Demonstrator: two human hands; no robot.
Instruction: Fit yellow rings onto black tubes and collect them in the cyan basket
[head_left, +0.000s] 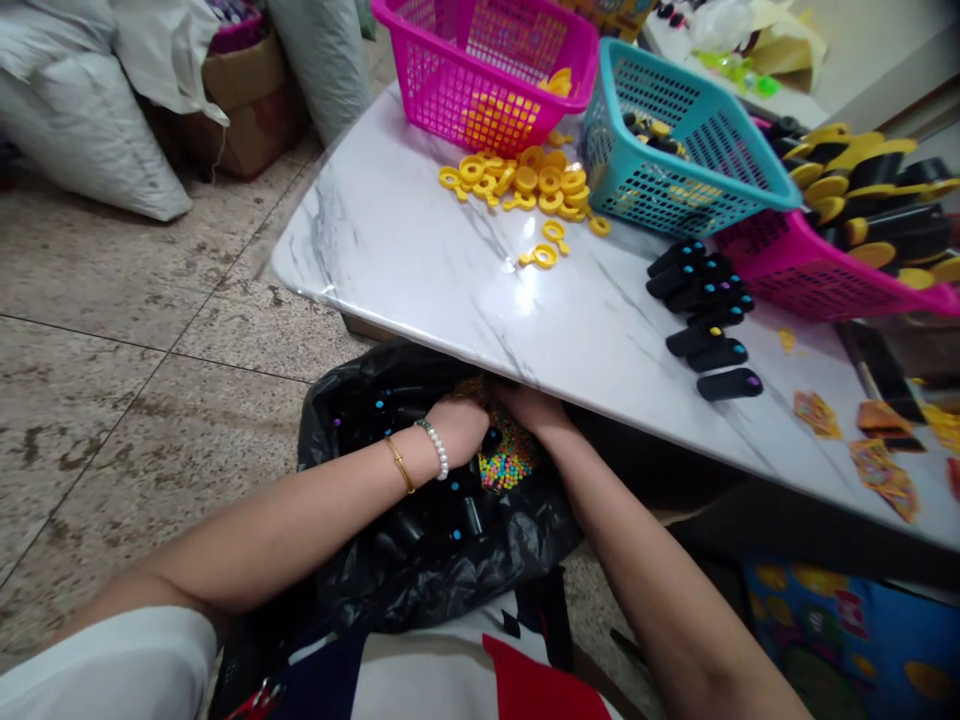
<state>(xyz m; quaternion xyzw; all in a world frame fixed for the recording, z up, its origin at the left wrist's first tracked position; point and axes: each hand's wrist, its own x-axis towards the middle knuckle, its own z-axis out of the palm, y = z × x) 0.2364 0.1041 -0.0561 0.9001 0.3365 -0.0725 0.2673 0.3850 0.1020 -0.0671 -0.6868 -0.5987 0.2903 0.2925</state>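
Observation:
My left hand (463,428), with a pearl bracelet and a gold bangle at the wrist, is down in a container lined with a black plastic bag (450,585). My right hand (525,405) is beside it, partly under the table's edge. Between and just below them lies a bag of small multicoloured beads (506,465). The fingers of both hands are hidden, so what they hold cannot be made out. Around my left hand lie black tubes (409,525), some with blue dots.
On the marble-patterned table (420,260) are yellow rings (525,180), black tubes (729,384), a pink basket (420,70), a blue basket (645,200) and another pink basket (817,280). White sacks (82,140) stand on the floor.

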